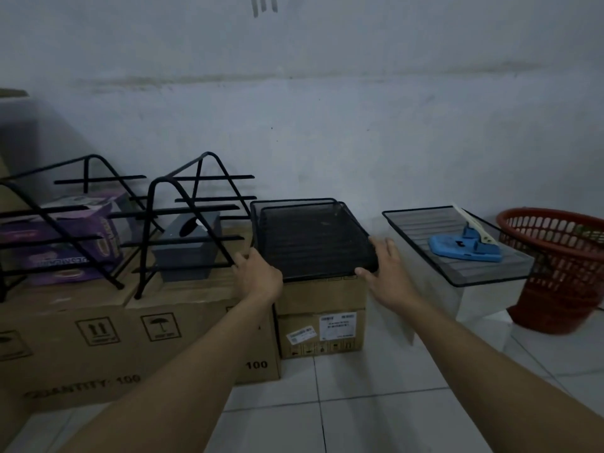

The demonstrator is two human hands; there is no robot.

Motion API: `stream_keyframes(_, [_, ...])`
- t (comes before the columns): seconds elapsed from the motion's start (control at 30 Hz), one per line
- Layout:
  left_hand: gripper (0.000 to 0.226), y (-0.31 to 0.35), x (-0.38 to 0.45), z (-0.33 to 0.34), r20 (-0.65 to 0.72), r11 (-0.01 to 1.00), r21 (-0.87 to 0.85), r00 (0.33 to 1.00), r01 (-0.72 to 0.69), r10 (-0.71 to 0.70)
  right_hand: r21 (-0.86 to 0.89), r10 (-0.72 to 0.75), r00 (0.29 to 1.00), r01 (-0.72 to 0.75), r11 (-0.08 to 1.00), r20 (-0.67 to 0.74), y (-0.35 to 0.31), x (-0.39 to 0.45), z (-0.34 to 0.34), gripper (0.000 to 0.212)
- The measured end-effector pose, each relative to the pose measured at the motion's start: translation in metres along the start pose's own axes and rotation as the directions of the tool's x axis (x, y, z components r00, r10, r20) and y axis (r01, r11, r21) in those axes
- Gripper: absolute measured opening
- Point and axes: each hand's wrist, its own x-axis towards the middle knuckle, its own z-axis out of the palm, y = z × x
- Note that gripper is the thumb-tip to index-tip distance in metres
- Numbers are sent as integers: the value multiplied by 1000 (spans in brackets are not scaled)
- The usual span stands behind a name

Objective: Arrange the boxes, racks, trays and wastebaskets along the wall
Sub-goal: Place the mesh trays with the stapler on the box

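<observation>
Hands at black mesh trays [313, 238], stacked atop small cardboard box [322, 317] by wall. Left hand [260, 273] grips near-left corner; right hand [385, 268] fingers straight, touching near-right corner. Red wastebasket [555, 273] far right.

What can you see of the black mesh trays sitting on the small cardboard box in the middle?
The black wire-mesh trays look like two shallow rectangular trays nested together, with thin wire rims and fine mesh floors. They lie flat on the small brown cardboard box near the wall, overhanging its front edge. The left hand touches the front left corner; the right hand rests at the front right corner, fingers fairly straight. The trays hold nothing.
</observation>
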Motion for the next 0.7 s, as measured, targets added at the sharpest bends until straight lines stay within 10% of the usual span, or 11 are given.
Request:
stream_keyframes(0.3, [35,-16,11,5,34,978,69,980,-199,197,-160,-116,975,85,983,-192,-1,-10,6,48])
stream_keyframes(0.47, [56,-25,-13,30,-48,867,420,948,-267,315,-526,-432,894,314,790,-115,8,-8,18,31])
stream_keyframes(0.6, [51,-31,-18,50,53,689,505,816,-520,576,-502,-368,930,309,807,-18,2,-1,33,37])
stream_keyframes(0.7, [48,-27,-2,56,93,741,434,844,-512,528,-468,-269,962,254,846,36,-5,10,33,40])
